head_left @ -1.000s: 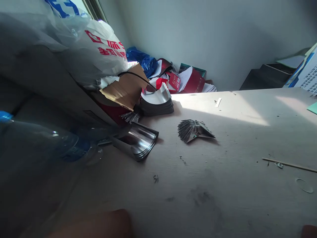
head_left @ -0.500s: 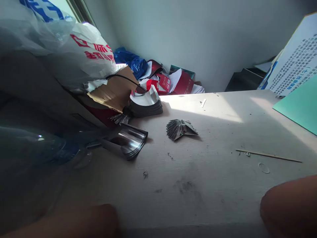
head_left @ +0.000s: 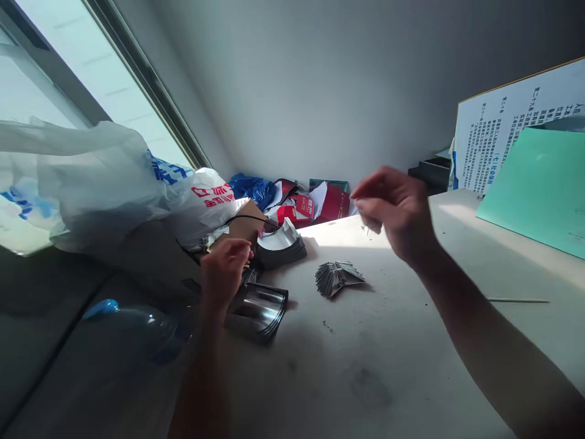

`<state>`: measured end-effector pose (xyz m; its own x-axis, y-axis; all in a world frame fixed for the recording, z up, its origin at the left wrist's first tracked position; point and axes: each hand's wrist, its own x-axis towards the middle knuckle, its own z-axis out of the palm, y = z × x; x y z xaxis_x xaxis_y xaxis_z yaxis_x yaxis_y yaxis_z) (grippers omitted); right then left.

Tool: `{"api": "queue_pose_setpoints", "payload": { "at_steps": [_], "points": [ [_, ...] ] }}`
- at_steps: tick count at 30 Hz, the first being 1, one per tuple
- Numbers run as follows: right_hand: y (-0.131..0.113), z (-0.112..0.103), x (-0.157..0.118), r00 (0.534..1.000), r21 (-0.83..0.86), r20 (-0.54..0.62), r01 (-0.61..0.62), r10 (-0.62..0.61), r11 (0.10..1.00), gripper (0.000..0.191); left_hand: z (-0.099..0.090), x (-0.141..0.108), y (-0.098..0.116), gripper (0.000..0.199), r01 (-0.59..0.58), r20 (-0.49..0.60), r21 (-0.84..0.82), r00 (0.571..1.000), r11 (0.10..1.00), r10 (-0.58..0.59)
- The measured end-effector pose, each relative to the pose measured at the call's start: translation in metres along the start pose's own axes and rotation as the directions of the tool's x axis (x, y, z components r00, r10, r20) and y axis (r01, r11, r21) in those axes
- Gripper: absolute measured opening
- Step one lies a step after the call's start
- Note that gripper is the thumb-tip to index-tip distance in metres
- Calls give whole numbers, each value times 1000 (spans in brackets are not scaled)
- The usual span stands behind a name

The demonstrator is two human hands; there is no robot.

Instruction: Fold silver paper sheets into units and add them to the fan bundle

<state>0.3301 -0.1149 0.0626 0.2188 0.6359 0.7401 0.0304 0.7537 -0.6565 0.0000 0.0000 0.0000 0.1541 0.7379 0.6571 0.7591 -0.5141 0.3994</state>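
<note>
My left hand is closed above the left side of the table, near a stack of shiny dark curved sheets; what its fingers hold, if anything, cannot be made out. Raised over the back of the table, my right hand has its thumb and index finger close together, with anything between them too small to see. A fanned bundle of thin metallic pieces lies on the table between the hands. Another stack of curved pieces sits behind it to the left.
Plastic bags and a cardboard box crowd the left, with a clear bottle below. Red packets lie against the wall. At right are a green folder, a printed board and a thin stick.
Both hands have come up from the bottom edge over the table, the left to the curved sheets, the right toward the back. The camera view has tilted upward.
</note>
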Motion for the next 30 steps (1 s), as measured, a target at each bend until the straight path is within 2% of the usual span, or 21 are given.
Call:
{"api": "queue_pose_setpoints", "payload": {
  "at_steps": [1,3,4,5,7,9,11,13,16,19,22,25,30],
  "points": [
    [18,6,-8,994,-46,60,-94,96,995,7,2,-9,-3,19,6,53,23,999,1000,-7],
    [55,10,-36,933,-188,221,-245,284,951,6,8,-34,-12,18,21,212,70,977,997,-35],
    [73,9,-54,901,-266,251,-288,354,920,8,10,-47,-16,20,17,328,94,943,995,-47],
    [88,7,-72,871,-350,276,-304,407,886,10,12,-58,-20,21,28,370,92,927,995,-60],
    [108,2,-103,802,-508,373,-243,466,826,13,11,-73,-26,22,43,410,91,909,995,-77],
    [117,0,-123,720,-593,502,-116,478,797,17,8,-77,-29,23,61,423,98,901,993,-97],
    [115,2,-132,677,-622,567,-22,469,783,20,7,-75,-30,28,81,427,96,897,992,-115],
    [109,6,-135,658,-657,592,61,465,751,18,8,-72,-30,30,101,482,95,865,990,-135],
    [100,13,-138,568,-635,699,213,435,742,17,12,-72,-30,28,125,531,89,833,988,-153],
    [99,17,-143,560,-634,712,255,423,730,19,14,-75,-24,28,143,516,88,840,986,-168],
    [101,18,-146,566,-627,721,288,400,724,18,15,-79,-6,30,151,486,240,836,959,-253],
    [102,18,-146,561,-631,722,292,405,719,19,18,-84,22,30,94,501,434,801,896,-327],
    [100,17,-144,553,-624,728,292,405,724,17,30,-95,60,28,18,532,545,765,838,-363]
  ]
}}
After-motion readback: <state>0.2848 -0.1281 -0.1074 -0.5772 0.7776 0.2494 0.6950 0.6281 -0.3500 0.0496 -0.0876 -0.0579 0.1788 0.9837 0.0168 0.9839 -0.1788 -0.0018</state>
